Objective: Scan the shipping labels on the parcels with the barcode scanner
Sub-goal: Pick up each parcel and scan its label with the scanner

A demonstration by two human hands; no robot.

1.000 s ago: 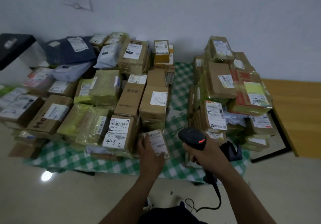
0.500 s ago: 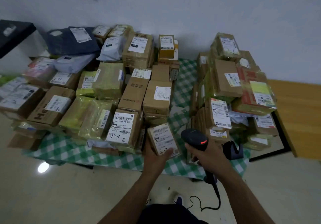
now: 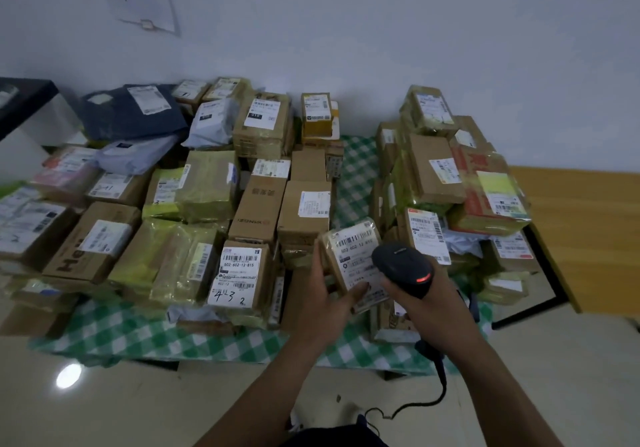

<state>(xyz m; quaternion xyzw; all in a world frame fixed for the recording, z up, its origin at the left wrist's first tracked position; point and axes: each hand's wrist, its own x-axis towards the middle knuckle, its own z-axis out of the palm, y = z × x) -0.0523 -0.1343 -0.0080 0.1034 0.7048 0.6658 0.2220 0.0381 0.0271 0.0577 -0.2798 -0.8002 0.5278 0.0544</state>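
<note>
A green-checked table (image 3: 114,335) is carrying two heaps of labelled parcels (image 3: 256,204). Between the heaps, the left grip (image 3: 325,301) is curling around a small parcel (image 3: 349,249), holding it tilted, label upward, above the table. The right grip (image 3: 433,308) is clasping a black barcode scanner (image 3: 401,266) just beside that label.

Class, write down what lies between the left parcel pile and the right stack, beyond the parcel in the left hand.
Only bare green-checked tablecloth lies there, beyond the held parcel; the head view shows it.
</note>
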